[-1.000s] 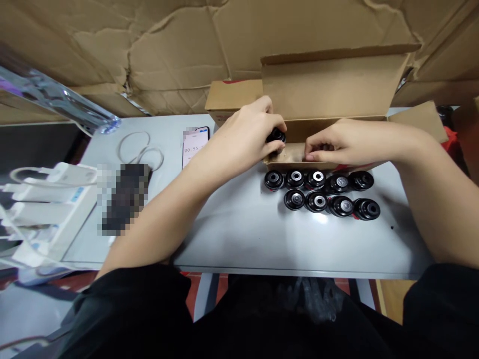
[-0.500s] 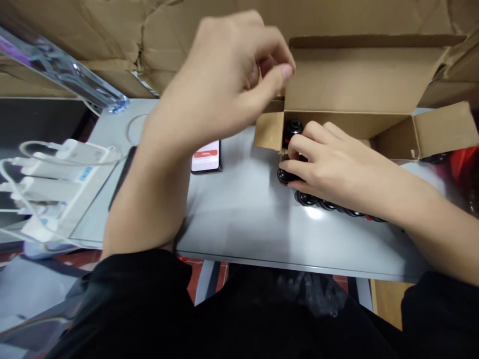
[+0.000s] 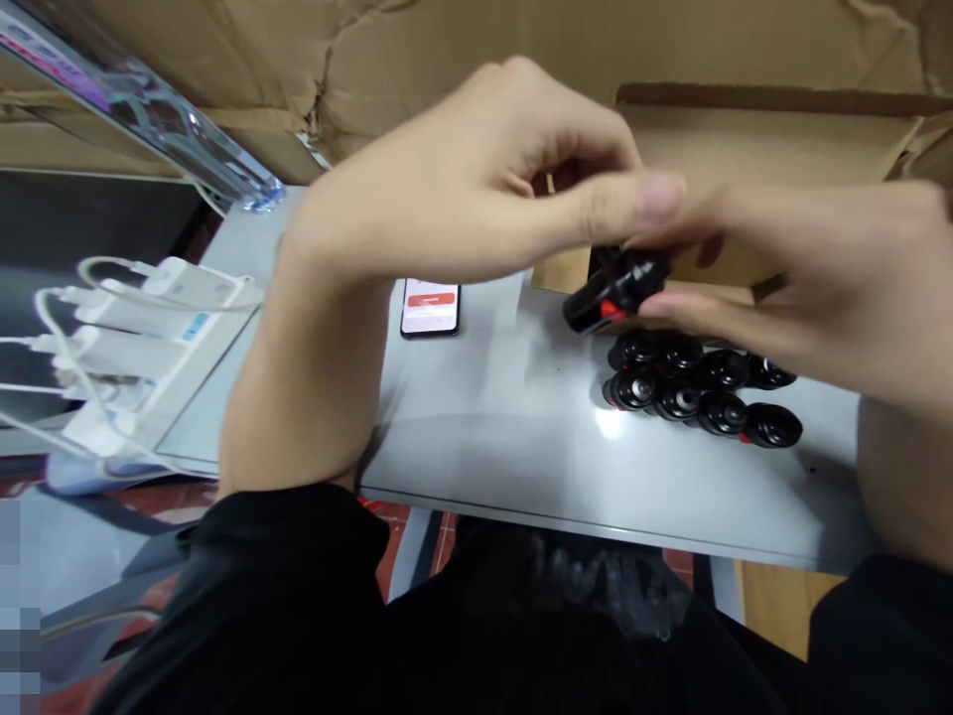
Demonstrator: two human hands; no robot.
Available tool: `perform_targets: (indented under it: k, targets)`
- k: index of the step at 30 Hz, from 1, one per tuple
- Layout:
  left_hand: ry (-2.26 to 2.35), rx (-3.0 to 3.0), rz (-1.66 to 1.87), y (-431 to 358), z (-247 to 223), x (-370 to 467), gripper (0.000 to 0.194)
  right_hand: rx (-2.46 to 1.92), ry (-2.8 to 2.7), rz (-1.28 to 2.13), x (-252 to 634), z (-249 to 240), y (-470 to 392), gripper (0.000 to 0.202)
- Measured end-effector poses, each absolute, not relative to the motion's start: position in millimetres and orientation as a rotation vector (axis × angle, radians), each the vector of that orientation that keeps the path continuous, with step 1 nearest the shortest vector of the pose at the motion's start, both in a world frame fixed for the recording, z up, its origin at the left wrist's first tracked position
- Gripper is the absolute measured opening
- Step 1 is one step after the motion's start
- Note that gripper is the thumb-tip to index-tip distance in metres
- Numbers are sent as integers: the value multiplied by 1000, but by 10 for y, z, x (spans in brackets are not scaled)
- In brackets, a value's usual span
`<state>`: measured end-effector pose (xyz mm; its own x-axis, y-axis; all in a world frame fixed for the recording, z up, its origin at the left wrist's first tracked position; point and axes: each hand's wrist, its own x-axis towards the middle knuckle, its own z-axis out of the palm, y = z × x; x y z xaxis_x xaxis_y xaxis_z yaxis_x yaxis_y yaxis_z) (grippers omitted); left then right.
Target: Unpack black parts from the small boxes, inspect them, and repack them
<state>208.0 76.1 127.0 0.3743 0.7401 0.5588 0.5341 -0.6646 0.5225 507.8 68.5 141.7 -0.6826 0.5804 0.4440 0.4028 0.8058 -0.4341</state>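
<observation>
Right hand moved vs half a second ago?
Yes. Judged against the nearer row of black parts on the table, the right hand has gone up and to the right in the view, now gripping a tilted black canister.

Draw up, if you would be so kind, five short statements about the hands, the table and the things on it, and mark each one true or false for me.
1. The right hand grips a black part with a red patch. True.
2. The black parts on the table are scattered singly, far apart. False: they stand close together in two rows.
3. The phone lies face down. False: its lit screen faces up.
4. White plugs sit to the left of the phone. True.
5. The lid of the cardboard box is folded shut. False: it is raised, behind the hands.
</observation>
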Motion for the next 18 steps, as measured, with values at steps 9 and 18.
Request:
perform_targets:
  k: [9,18]
  targets:
    - [940,2230,895,1018,1299,2114,56,-644,-1977,785,5037,1228,937,36]
    - [838,2203,896,1039,1281,2210,48,-619,-1866,856,5040,1266,947,39]
